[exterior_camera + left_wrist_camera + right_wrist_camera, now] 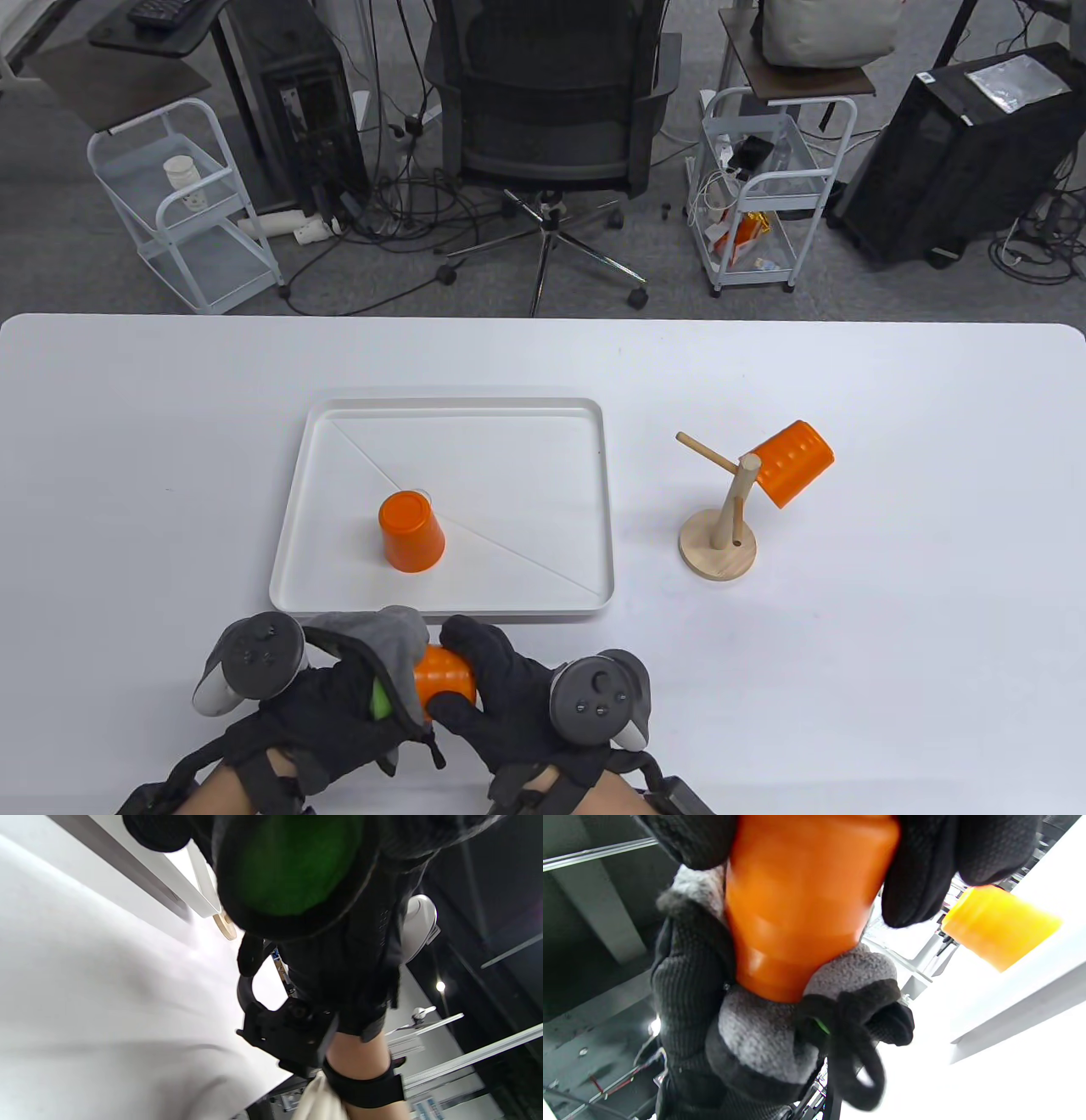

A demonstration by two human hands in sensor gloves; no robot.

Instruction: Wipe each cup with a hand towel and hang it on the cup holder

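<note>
- Nearest, at the table's front edge, both gloved hands meet around one orange cup (443, 675), a smooth, ribbed plastic tumbler lying on its side above the tabletop.
- The right hand (501, 692), in a black knit glove, curls its fingers (916, 866) and thumb round the cup's body and clamps it.
- The left hand (339, 705) is wrapped in the hand towel (386, 637), a fuzzy grey fleece cloth with a dark stitched border and a green inner face; it is pressed over the cup's end, and the right wrist view shows the fleece cupping that end, with a dark loop of cord hanging below.
- Just beyond the hands lies a white tray (339, 416), a shallow rounded rectangle with a raised rim.
- A second orange cup (411, 531) stands upside down in the tray, tapered, flat base upward.
- Farther right, well apart from the tray, the wooden cup holder (718, 543) rises from a round pale disc, its slanted dowel stem carrying thin pegs.
- A third orange cup (793, 463), dotted with small dimples, hangs tilted on the holder's right peg.
</note>
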